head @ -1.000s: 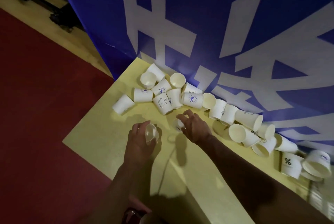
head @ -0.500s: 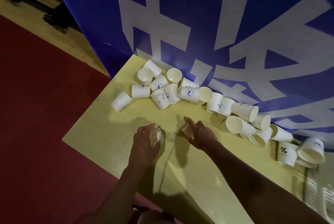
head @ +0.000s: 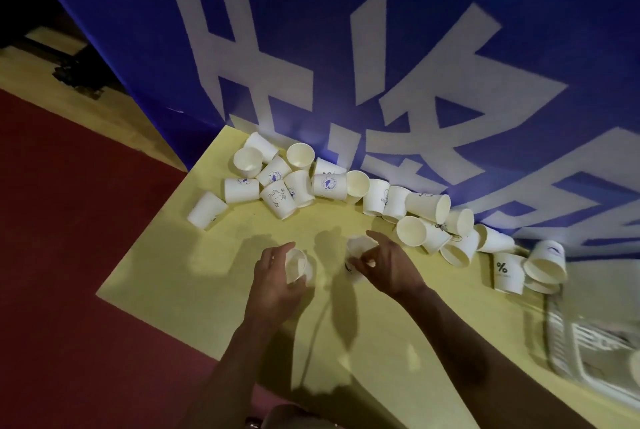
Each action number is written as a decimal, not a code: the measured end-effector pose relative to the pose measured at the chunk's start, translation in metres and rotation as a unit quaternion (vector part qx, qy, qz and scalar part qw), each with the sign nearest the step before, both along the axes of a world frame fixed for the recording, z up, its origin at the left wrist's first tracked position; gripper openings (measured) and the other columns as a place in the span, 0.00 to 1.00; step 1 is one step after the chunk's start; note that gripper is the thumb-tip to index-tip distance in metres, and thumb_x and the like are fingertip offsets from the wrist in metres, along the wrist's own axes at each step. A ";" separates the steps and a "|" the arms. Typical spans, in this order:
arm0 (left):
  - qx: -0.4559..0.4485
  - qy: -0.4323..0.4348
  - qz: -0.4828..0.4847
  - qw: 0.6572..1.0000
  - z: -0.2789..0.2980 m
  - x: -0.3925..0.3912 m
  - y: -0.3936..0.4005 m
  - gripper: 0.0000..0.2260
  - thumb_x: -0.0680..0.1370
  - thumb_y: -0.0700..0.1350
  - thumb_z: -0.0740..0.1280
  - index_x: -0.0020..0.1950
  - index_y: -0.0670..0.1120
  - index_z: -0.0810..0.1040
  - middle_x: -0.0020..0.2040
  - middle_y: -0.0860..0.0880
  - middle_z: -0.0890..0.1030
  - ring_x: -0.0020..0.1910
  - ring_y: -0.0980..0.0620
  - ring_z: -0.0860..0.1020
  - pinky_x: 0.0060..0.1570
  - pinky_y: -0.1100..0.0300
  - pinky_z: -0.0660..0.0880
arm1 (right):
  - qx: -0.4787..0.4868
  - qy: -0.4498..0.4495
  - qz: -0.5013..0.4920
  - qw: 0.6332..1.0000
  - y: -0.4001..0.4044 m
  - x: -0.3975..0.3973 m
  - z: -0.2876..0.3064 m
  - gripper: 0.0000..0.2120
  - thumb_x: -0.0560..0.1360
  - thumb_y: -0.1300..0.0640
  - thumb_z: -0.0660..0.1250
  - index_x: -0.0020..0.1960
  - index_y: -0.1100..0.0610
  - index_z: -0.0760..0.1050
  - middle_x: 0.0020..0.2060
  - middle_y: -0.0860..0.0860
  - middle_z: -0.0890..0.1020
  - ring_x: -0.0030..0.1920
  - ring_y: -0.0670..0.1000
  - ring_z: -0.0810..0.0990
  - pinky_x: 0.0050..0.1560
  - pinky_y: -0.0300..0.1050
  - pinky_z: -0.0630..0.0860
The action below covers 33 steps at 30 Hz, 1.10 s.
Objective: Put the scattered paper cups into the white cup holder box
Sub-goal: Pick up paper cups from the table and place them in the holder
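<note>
On the yellow worktop (head: 194,276), gathering step: left hand (head: 277,285) curled round one white paper cup (head: 297,264), right hand (head: 389,266) pinching a second (head: 358,248), roughly twenty-two scattered along the blue banner (head: 311,30); next, probably carry both right toward the white cup holder box (head: 588,352), seemingly at frame edge.

Pale yellow worktop (head: 194,276), corner jutting over red floor (head: 69,255). Loose white paper cups (head: 346,186) strewn along far edge against blue banner (head: 346,47), most tipped on sides, touching or overlapping. White slotted box (head: 588,352) at right edge, blurred.
</note>
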<state>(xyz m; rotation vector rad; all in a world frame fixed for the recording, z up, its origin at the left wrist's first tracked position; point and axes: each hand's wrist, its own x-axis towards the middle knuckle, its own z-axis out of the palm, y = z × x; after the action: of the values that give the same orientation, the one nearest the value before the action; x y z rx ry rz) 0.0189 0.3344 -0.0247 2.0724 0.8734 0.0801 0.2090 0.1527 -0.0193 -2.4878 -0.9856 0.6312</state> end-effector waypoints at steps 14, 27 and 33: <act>0.052 -0.049 -0.197 0.978 0.055 0.087 -0.143 0.30 0.75 0.49 0.74 0.74 0.57 0.67 0.67 0.55 0.69 0.65 0.50 0.70 0.61 0.55 0.73 | 0.155 -0.059 -0.187 0.968 -0.204 -0.031 0.057 0.23 0.71 0.50 0.76 0.61 0.53 0.70 0.53 0.46 0.72 0.45 0.46 0.73 0.43 0.39 0.71; 0.075 -0.075 -0.242 0.964 0.090 0.125 -0.353 0.29 0.75 0.50 0.74 0.73 0.58 0.68 0.67 0.57 0.69 0.65 0.53 0.71 0.61 0.59 0.70 | 0.211 -0.103 -0.216 0.948 -0.421 -0.021 0.081 0.21 0.74 0.46 0.74 0.64 0.51 0.76 0.59 0.49 0.70 0.49 0.49 0.77 0.53 0.39 0.75; 0.072 -0.090 -0.243 0.963 0.095 0.144 -0.441 0.29 0.75 0.51 0.74 0.74 0.58 0.68 0.65 0.59 0.68 0.64 0.55 0.71 0.61 0.58 0.72 | 0.227 -0.096 -0.246 0.937 -0.506 -0.015 0.077 0.19 0.76 0.42 0.72 0.64 0.46 0.74 0.60 0.45 0.70 0.53 0.47 0.77 0.56 0.40 0.76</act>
<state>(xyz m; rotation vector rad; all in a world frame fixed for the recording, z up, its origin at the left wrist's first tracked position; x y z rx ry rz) 0.1631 -0.1064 0.0704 2.3170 0.2392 0.0675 0.1936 -0.3535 0.0573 -2.2599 -0.4561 -0.0060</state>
